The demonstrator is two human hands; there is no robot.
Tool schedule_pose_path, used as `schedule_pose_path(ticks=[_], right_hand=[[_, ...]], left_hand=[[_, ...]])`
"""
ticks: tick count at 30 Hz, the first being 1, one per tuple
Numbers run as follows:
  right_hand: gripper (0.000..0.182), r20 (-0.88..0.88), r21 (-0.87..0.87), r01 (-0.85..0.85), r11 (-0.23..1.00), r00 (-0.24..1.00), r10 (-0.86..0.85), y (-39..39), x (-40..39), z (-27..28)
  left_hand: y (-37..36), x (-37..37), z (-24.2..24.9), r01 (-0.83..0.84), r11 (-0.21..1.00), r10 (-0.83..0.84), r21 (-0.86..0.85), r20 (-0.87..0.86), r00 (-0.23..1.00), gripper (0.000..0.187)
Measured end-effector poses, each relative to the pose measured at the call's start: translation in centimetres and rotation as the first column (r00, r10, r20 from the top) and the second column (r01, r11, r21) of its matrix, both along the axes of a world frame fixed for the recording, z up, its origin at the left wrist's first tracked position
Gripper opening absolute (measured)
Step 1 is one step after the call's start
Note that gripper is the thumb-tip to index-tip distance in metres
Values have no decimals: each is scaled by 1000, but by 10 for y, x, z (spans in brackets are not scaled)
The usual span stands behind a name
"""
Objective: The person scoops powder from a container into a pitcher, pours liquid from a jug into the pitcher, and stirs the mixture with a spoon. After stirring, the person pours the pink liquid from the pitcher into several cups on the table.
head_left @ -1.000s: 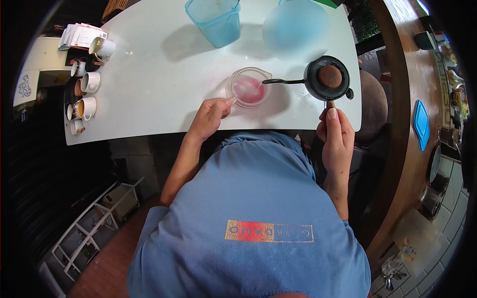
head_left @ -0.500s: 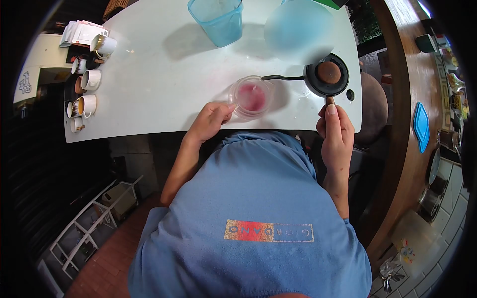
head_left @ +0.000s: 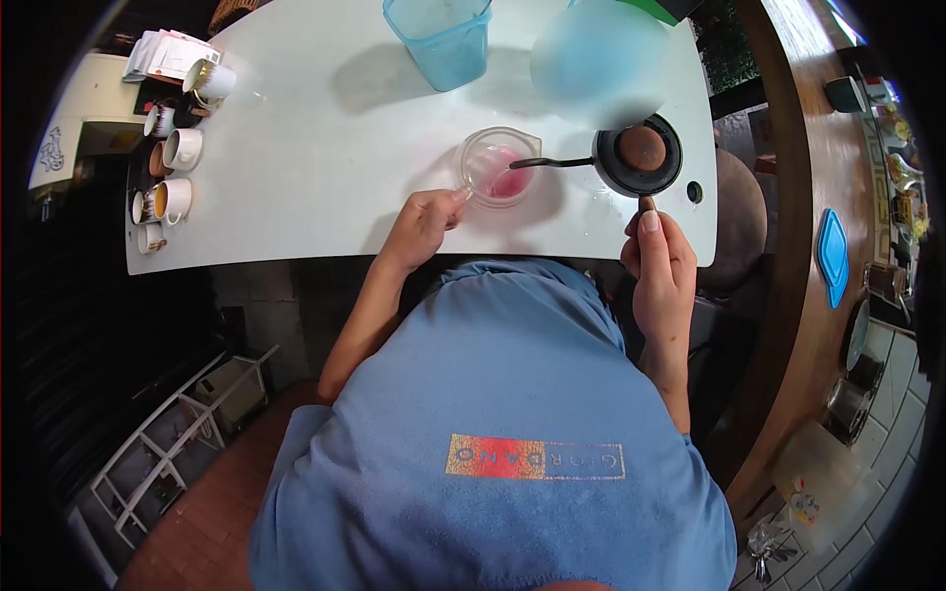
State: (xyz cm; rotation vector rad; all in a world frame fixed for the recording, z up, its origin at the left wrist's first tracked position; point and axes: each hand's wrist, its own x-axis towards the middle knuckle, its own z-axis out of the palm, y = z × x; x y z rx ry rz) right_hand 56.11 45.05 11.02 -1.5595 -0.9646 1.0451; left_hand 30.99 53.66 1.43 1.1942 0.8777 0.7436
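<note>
My left hand (head_left: 430, 223) pinches the near-left edge of a clear jug (head_left: 525, 148) with pink liquid (head_left: 509, 177) low inside it. The jug looks slightly tilted. My right hand (head_left: 662, 258) is wrapped round the handle of a black gooseneck kettle (head_left: 608, 173), thumb on top. A round brown knob (head_left: 641, 149) sits on the kettle's lid. The thin black spout (head_left: 552, 162) reaches left, its tip over the inside of the jug. Whether water flows from the tip is hard to tell.
A translucent blue container (head_left: 443, 57) stands at the back of the white table (head_left: 325, 167). Right of it is a blurred pale-blue round shape (head_left: 598, 61). Several cups, such as a white mug (head_left: 175, 200), line the left edge. A blue lid (head_left: 834, 251) lies on the wooden counter at right.
The kettle has shifted slightly left, bringing its spout tip further over the jug. The jug's rim has tipped away from me. Both hands keep their hold.
</note>
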Motion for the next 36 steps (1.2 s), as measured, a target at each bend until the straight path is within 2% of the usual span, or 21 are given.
schedule_pose_path(ticks=[4, 8, 14, 17, 20, 25, 28, 36], right_hand=[[35, 27, -4, 11, 1000, 1000, -11, 1, 1, 1], [35, 27, 1, 12, 1000, 1000, -12, 2, 2, 2], [35, 36, 15, 6, 1000, 999, -6, 5, -1, 4], [35, 38, 13, -6, 1000, 999, 6, 3, -3, 4], [35, 42, 12, -15, 1000, 999, 14, 1, -2, 3], [37, 52, -19, 19, 1000, 998, -18, 2, 1, 8], [37, 95, 0, 31, 1000, 995, -31, 3, 3, 7], [36, 84, 12, 37, 999, 996, -38, 3, 0, 6]], left_hand=[[-2, -12, 9, 17, 997, -5, 80, -146, 989, 41], [-8, -14, 13, 59, 997, -49, 45, -199, 979, 43], [-14, 8, 3, 58, 998, -60, -19, -111, 992, 43], [-13, 13, 2, -13, 998, 11, -61, -27, 1000, 44], [-11, 6, 2, -71, 997, 71, -6, 10, 997, 44], [-11, -11, 13, -80, 987, 107, 140, -202, 973, 42], [-17, -10, 33, -67, 992, 96, 106, -300, 949, 42], [-28, -9, 44, -41, 996, 62, 74, -323, 944, 38]])
